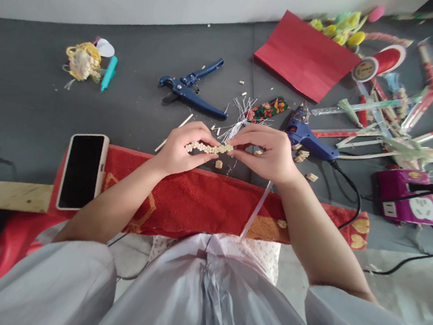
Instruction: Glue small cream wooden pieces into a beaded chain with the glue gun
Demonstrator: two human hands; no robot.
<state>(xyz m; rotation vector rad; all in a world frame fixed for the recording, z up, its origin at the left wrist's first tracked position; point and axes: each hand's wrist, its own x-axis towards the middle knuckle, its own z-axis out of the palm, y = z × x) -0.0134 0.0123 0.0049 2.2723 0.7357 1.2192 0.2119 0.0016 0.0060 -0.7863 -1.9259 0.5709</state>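
Between my two hands, above the far edge of the red towel (200, 197), is a narrow pale strip made of small straw-like pieces (207, 149). My left hand (187, 148) pinches its left part between thumb and fingers. The right end is in the fingertips of my right hand (266, 152). Just beyond the hands lie a bunch of white strings (238, 126) and a flowered strip of cloth (267, 110). A small bundle of cut pale pieces (219, 164) rests below the strip. Beside my right hand lies a blue glue gun (311, 138).
Blue cutting pliers (193, 88) lie ahead, with red paper (307, 55) farther right. A red ribbon spool (380, 64) and several straws in plastic sleeves crowd the right side. A phone (81, 170) lies at left, and a purple power socket (410, 197) with black cables at right.
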